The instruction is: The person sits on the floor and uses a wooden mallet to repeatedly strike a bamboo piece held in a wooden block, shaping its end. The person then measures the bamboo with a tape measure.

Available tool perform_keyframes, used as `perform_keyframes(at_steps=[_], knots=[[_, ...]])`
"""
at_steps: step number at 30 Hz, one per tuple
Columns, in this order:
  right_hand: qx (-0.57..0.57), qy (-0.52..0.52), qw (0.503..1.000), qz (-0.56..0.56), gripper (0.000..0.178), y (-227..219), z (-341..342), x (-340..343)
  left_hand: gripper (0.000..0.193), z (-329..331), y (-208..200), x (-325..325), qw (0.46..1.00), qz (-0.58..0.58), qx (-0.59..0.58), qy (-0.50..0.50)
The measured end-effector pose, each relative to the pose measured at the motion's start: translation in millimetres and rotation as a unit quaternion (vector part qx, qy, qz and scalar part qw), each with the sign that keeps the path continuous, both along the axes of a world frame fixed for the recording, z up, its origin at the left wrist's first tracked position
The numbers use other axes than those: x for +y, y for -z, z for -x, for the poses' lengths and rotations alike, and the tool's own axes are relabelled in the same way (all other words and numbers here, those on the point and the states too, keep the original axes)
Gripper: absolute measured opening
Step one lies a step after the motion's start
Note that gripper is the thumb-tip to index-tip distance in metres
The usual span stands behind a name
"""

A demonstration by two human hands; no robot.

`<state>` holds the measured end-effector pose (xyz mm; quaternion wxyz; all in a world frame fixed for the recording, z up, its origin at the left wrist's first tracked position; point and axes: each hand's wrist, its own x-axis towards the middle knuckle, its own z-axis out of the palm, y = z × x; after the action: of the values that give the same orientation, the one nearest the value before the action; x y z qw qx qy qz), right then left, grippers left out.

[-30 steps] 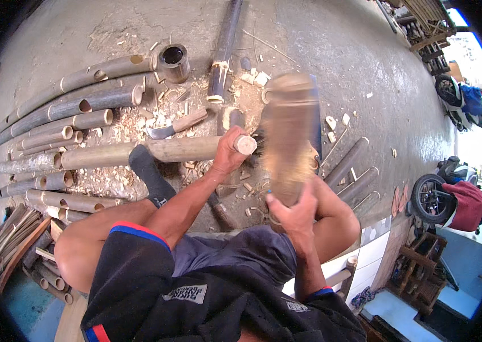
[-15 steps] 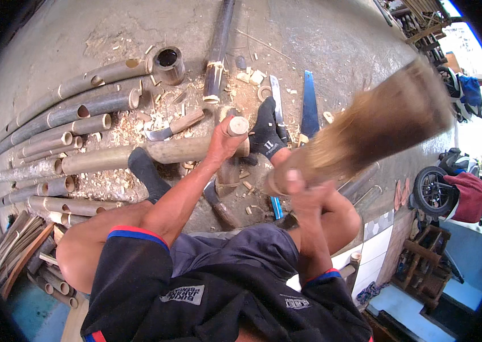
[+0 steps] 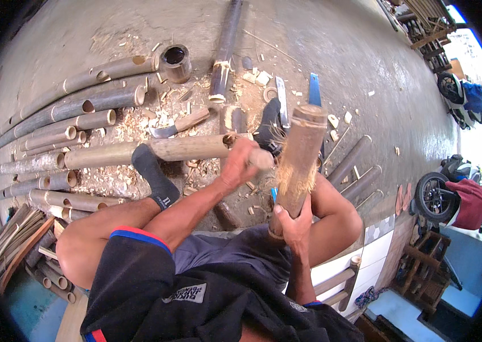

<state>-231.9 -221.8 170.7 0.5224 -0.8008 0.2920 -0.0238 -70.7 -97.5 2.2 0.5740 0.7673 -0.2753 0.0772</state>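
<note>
Here the right grip (image 3: 296,223) is clamping on a frayed bamboo mallet (image 3: 301,149)!
The mallet is pointing away from the lap (image 3: 235,251); beside it, the left grip (image 3: 240,165) is wrapping round a blurred, round-ended wooden rod (image 3: 261,160); just beyond, a holed bamboo pole (image 3: 187,149) is lying on the chip-strewn floor (image 3: 338,57), a curved knife (image 3: 192,119) is resting past that, and a bamboo pot (image 3: 177,72) is standing farther off.

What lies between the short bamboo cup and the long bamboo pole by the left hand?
In the head view, a knife with a curved blade and wooden handle lies there, among pale wood chips.
</note>
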Motion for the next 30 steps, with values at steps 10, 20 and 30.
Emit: perform_keyframes(at_steps=[10,20,30], knots=[[0.018,0.000,1.000,0.009,0.067,4.4,-5.7,-9.9,0.034,-136.1,-50.5,51.9,0.939,0.206,0.145,-0.236],[0.050,-0.058,0.997,-0.007,0.074,21.0,-27.8,4.8,0.038,-280.0,-43.6,138.8,0.911,0.211,0.174,-0.308],[-0.043,0.017,0.999,-0.006,0.079,28.0,-0.2,0.8,0.045,-213.7,-62.5,85.8,0.958,0.092,-0.005,-0.271]])
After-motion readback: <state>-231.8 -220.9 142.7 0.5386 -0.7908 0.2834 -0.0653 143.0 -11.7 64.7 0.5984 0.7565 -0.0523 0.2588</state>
